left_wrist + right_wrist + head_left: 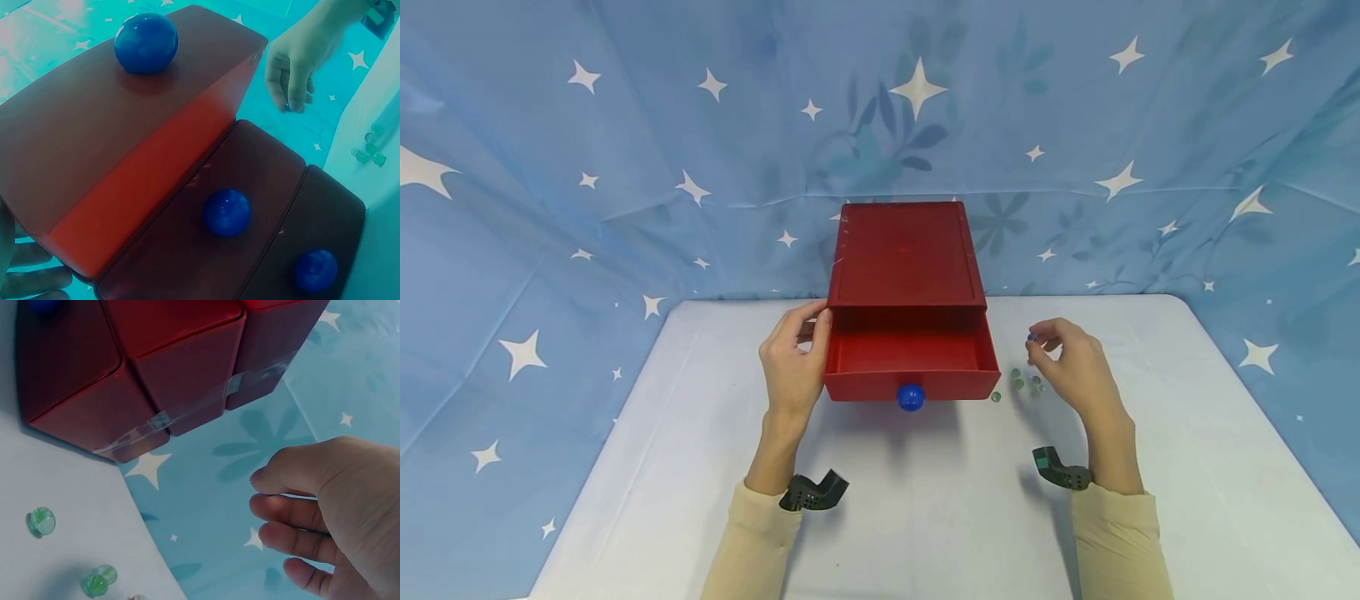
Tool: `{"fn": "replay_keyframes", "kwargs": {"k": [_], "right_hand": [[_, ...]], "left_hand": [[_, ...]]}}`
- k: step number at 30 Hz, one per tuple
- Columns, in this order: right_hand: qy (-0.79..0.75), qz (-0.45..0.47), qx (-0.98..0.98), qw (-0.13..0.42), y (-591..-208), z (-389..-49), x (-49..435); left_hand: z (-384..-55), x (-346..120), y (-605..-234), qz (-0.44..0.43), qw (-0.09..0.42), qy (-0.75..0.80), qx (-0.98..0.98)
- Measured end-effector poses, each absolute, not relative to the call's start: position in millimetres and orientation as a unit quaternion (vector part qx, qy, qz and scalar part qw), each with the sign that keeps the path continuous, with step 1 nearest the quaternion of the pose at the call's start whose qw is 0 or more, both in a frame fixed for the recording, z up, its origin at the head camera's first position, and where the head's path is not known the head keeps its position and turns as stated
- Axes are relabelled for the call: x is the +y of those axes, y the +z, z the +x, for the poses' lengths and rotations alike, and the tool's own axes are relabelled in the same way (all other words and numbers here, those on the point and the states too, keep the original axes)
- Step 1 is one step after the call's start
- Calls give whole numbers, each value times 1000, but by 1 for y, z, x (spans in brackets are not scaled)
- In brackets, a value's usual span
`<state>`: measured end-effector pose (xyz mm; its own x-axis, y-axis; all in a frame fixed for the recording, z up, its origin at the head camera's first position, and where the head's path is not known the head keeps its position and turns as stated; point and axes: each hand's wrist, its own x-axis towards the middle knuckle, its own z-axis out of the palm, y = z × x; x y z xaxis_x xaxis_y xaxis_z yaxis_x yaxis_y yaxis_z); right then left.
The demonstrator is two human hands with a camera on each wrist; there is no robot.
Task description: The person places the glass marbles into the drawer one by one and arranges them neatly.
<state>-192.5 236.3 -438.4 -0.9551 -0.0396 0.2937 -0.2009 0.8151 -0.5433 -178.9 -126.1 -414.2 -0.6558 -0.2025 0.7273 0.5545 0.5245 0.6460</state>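
A red drawer cabinet point(910, 254) stands on the table with its top drawer point(910, 385) pulled out, showing a bare red floor. A round blue knob point(911, 397) sits on that drawer's front. My left hand point(793, 362) touches the left side by the drawer, thumb near the front, fingers fairly straight. To the right of the drawer, my right hand point(1075, 367) pinches a small blue marble point(1032, 337) between thumb and fingers, above the table. Beneath it lie several greenish glass marbles point(1018, 384). In the right wrist view the pinched marble is hidden.
Two lower drawers are shut, each with a blue knob point(227, 213). Clear tape point(162, 420) runs along the cabinet's side. One green marble point(996, 397) lies near the drawer's right corner. A blue star-patterned cloth point(700, 125) hangs behind the white table point(925, 517).
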Motion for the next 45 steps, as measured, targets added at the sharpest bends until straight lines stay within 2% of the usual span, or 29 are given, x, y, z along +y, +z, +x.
{"fn": "replay_keyframes", "kwargs": {"k": [10, 21, 45], "right_hand": [[311, 71, -933, 169, -425, -184, 231], [324, 115, -899, 270, -418, -180, 228], [359, 179, -838, 369, -398, -166, 211]], "left_hand": [[-179, -127, -415, -113, 398, -473, -778], [-178, -126, -415, -115, 398, -475, -776], [-179, -127, -416, -119, 404, -470, -776]]}}
